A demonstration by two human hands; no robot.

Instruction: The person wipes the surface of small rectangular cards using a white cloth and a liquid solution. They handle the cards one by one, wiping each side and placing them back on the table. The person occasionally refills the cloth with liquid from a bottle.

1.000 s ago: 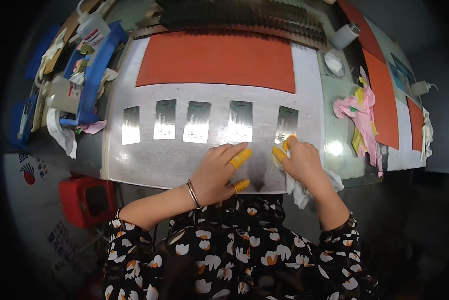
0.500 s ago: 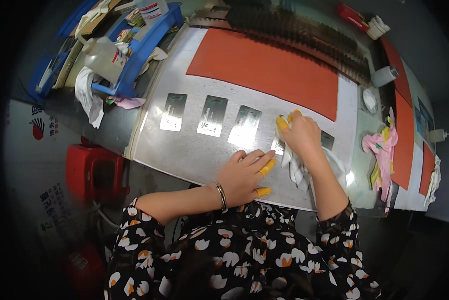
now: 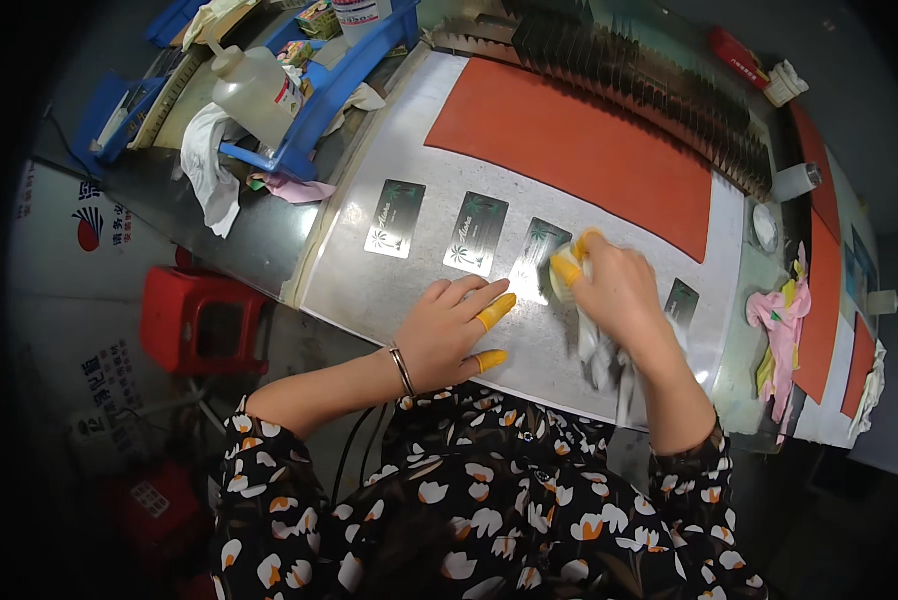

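Wiping appears in hand. Left to right: leftmost card flat on grey board; left hand holding nothing visible, fingers spread; third card, partly covered; white cloth, pinched by right hand. Next pass likely calls for even pressure.

Table: dark, glossy top along left side; light reflecting off surface. Red plastic stool at left, beside and below table edge. Pale grey surface beyond stool, dark printing plus red-and-blue emblem; wall or floor, cannot tell. Second red object lower left, in shadow, shape unclear. Plain grey wall at right. Lower right area dark.
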